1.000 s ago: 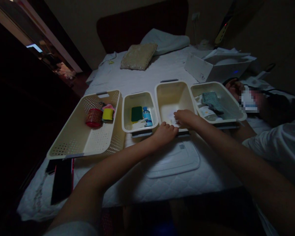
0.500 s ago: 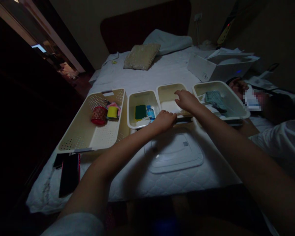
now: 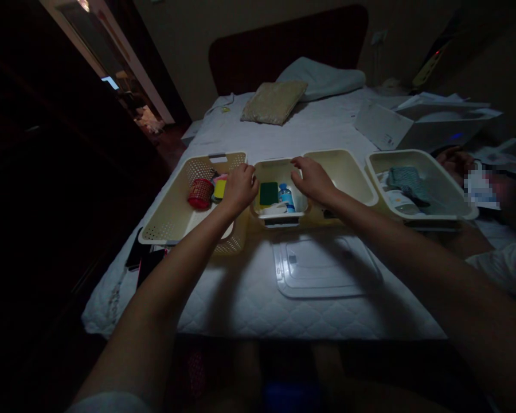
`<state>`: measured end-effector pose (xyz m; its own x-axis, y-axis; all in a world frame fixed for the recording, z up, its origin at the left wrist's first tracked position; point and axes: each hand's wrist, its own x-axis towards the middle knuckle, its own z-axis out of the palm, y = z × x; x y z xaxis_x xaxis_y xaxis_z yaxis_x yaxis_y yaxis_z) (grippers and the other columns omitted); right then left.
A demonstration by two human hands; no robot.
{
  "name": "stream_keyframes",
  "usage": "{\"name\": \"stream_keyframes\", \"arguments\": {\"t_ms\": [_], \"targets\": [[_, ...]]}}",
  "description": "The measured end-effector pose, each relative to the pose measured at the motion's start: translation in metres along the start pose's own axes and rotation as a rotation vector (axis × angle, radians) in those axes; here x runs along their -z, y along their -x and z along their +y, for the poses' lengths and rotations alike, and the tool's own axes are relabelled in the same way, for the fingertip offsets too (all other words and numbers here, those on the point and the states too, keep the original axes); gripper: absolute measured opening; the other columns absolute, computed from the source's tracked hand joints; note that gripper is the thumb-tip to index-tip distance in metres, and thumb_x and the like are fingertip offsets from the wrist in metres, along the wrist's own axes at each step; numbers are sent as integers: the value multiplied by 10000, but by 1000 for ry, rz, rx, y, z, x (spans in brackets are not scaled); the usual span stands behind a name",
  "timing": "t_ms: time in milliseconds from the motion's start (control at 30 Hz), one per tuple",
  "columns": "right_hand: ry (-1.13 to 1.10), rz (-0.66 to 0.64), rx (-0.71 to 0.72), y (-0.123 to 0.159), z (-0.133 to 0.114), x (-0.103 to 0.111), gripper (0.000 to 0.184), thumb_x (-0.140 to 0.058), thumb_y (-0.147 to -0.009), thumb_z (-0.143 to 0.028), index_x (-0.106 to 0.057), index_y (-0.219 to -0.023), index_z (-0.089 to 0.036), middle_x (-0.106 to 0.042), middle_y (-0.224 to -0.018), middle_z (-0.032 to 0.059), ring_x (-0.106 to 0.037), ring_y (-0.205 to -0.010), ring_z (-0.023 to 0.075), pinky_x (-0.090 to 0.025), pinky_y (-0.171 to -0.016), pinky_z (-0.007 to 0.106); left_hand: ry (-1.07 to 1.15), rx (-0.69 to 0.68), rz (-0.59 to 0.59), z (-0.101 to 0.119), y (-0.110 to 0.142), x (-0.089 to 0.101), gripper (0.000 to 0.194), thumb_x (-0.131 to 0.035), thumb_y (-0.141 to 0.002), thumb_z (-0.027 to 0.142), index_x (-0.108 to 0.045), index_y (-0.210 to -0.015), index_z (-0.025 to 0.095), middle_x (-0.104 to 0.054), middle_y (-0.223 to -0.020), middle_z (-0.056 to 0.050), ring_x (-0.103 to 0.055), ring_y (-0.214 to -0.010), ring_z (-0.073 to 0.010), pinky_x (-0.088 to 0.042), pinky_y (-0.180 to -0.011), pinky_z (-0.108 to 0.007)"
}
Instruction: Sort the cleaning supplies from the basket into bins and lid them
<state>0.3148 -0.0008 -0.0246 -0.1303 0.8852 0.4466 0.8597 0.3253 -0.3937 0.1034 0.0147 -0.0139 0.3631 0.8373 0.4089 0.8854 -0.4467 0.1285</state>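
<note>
Cream-coloured plastic is framing the middle of your view: the small rectangular bin with rounded corners (image 3: 275,169) is sitting between your hands, on the white quilted mattress (image 3: 249,312). It is holding a dark green flat pad (image 3: 269,194) and a small blue-labelled bottle (image 3: 286,198). Your left hand (image 3: 241,188) is curling near its left rim, beside the large perforated cream basket (image 3: 172,212); you are hiding its fingertips' contact, so whether it is gripping anything cannot be told. Your right hand (image 3: 313,179) is hovering by the right rim, fingers parted and grasping nothing visible. Both hands are now working away from the deeper cream bin (image 3: 348,172), where they were a moment ago, so the smaller one is becoming the nearest to both. Nearer you, a clear plastic lid (image 3: 322,278) is lying flat. Farther right, another cream bin (image 3: 441,192) is holding a teal textured cloth (image 3: 406,179).
</note>
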Motion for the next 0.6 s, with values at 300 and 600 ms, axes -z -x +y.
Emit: {"name": "stream_keyframes", "arguments": {"t_ms": [300, 600], "targets": [[15, -154, 126, -19, -103, -61, 368, -427, -916, -190, -571, -1236, -76, -626, -1193, 173, -587, -1105, 273, -466, -937, 377, -208, 234, -102, -80, 52, 16, 346, -415, -873, 218, -601, -1129, 78, -623, -1153, -203, -568, -1118, -305, -424, -975, -413], [48, -272, 163, -35, -167, -121, 411, -467, -878, -172, -510, -1274, -70, -530, -1331, 216, -552, -1183, 303, -475, -959, 409, -215, 300, -78, -116, 84, 34, 349, -424, -869, 189, -588, -1162, 94, -624, -1200, -182, -584, -1121, -298, -431, -997, -425]]}}
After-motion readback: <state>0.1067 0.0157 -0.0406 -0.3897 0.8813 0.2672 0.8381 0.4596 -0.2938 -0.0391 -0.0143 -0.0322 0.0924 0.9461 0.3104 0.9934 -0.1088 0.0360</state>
